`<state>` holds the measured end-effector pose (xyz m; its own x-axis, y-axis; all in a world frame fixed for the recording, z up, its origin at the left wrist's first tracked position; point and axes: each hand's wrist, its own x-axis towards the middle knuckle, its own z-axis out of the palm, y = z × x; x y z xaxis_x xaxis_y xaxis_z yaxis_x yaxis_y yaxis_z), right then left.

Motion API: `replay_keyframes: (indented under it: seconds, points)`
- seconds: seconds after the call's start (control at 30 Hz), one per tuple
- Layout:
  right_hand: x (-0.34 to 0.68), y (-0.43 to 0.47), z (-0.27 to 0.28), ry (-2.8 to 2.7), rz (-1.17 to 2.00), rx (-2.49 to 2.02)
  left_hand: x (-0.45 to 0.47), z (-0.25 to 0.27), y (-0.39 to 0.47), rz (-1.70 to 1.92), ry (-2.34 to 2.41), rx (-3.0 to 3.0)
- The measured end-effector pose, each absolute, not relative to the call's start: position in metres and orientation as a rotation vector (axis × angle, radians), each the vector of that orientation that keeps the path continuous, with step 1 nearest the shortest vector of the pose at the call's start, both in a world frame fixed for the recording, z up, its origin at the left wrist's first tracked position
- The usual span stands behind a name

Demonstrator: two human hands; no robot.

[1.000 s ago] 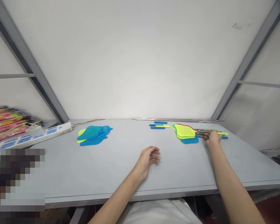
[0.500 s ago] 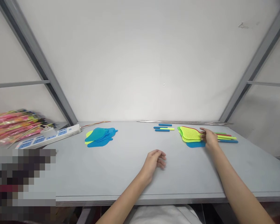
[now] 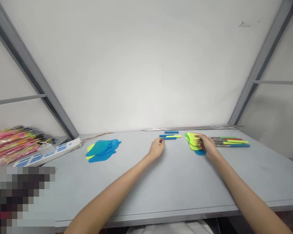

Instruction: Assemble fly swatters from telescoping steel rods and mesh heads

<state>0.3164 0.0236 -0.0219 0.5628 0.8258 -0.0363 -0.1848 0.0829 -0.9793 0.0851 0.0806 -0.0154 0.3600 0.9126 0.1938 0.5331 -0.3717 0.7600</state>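
Clock set on the tabletop: centre is the pivot, wall at 12. Left hand sits just off the pivot toward 12, fingers curled inward, beside the near end of a small group of loose handles, blue with one yellow, lying between 12 and 1. From where I stand I cannot tell whether the fingertips touch or pinch any of them. Right hand is between 1 and 2, half-curled with fingers parted over the yellow mesh head of a stack of fly swatters; contact is likely, a firm grip cannot be confirmed. The stack's heads overlap, a blue one jutting out at the bottom, and all point toward the pivot; metal shafts and coloured grips run out toward 3. Shared orientation presumably keeps the bundle orderly and puts the necks within one hand's span. At 10, blue and yellow loose heads lie piled flat, no shafts visible, apparently sorted by part. Thin metal rods lie along the wall from 12 toward 2, probably to stop rolling. Near 9–10: power strip, then glossy packaged bundles, blurred.
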Motion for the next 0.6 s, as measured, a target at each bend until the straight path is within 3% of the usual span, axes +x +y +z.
replay_keyframes:
  seconds: [0.27, 0.6]
  points:
    - [0.29, 0.02, -0.019, -0.724, 0.903, -1.248, 0.085, -0.015, 0.16, 0.84, 1.472, 2.402]
    - [0.267, 0.011, -0.014, -0.722, 1.141, -1.224, 0.077, -0.036, 0.18, 0.558, 1.637, 2.705]
